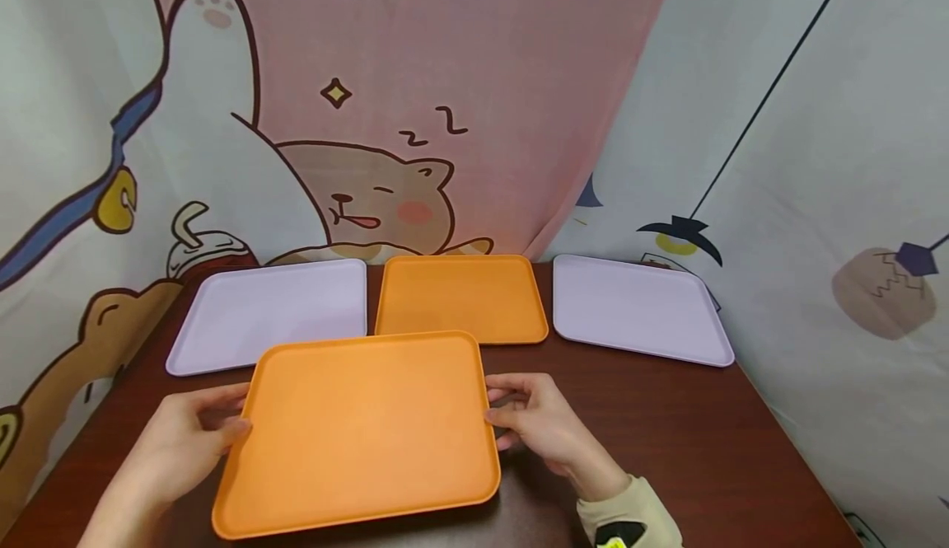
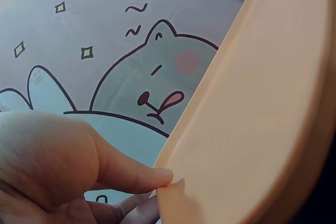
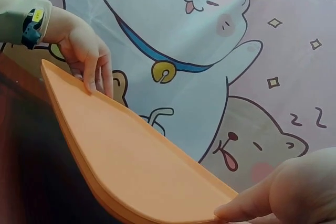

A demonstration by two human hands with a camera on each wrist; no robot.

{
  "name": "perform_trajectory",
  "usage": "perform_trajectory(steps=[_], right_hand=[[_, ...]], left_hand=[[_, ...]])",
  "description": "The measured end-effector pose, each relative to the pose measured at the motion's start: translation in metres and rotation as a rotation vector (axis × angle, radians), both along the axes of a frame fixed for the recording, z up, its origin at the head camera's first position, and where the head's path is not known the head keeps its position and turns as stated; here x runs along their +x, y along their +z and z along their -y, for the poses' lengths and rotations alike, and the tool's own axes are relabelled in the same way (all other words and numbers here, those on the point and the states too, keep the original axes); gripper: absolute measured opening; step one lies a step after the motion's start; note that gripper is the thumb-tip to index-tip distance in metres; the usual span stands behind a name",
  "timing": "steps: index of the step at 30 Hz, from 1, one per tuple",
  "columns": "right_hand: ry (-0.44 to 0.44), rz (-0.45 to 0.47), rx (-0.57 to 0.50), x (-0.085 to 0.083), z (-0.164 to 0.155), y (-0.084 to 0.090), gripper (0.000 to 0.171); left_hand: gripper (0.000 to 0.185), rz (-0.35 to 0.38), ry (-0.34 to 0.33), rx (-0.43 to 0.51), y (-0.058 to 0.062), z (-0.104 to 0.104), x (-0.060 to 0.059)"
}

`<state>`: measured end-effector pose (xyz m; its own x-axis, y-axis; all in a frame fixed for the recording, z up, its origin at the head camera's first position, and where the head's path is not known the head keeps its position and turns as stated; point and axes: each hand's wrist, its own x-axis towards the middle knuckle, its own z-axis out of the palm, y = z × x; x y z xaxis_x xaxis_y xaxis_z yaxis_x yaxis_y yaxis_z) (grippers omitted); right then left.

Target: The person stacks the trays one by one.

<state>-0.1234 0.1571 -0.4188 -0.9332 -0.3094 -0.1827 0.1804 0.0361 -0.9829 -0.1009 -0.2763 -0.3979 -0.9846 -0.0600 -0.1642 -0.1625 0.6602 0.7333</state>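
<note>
An orange rectangular tray with a low raised rim is held between my two hands, above the near part of the table. My left hand pinches its left edge; in the left wrist view the thumb presses on the rim, with the other fingers partly hidden underneath. On the opposite edge, my right hand grips with thumb and fingers. The right wrist view catches both hands at the tray, which slants there. Its far edge overlaps a second orange tray in the head view.
Two pale lilac trays lie on the dark brown table, a left one and a right one, flanking the second orange tray along the back. Behind them hangs a cloth printed with cartoon animals, with more cloth at both sides.
</note>
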Motion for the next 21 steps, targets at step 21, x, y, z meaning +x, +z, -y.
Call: perform_trajectory(steps=[21], right_hand=[[-0.039, -0.035, 0.041, -0.001, -0.028, 0.002, 0.051]], left_hand=[[0.048, -0.062, -0.046, 0.149, 0.005, -0.029, -0.003]])
